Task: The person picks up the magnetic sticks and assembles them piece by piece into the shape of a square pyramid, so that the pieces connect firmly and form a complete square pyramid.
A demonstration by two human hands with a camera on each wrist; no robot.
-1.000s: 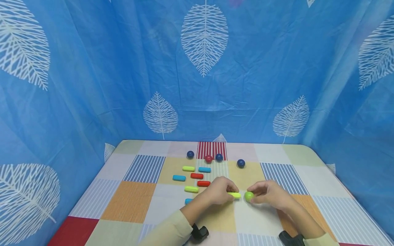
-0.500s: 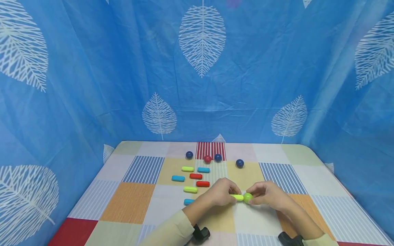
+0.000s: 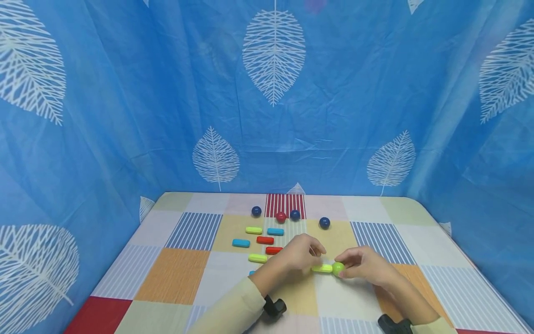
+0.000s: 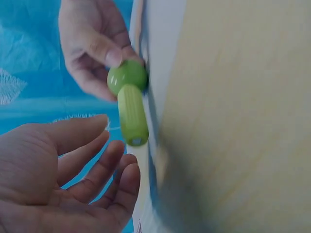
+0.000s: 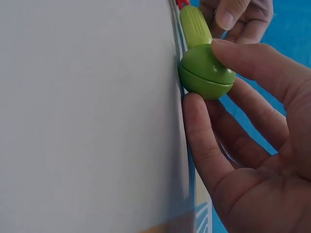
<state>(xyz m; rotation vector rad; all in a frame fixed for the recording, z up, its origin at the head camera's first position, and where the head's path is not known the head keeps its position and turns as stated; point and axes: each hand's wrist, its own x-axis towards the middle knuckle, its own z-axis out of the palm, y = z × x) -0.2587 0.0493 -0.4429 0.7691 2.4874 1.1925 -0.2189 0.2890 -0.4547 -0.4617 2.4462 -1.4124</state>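
Since a second ago the green stick [image 3: 321, 268] and green ball [image 3: 338, 267] have come together, end to ball, and the left hand [image 3: 298, 253] has let go of the stick, fingers now loose and spread just above it. The right hand [image 3: 364, 266] pinches the ball between thumb and fingers on the tabletop [image 3: 175, 273]. Beyond the left hand lie coloured sticks [image 3: 258, 241]; farther off, dark balls [image 3: 295, 215].

Makeshift recording booth — blue leaf-print curtains [image 3: 333, 116], patchwork tabletop [image 3: 175, 273]

coloured bars [image 3: 265, 240] left, balls [image 3: 295, 215] behind
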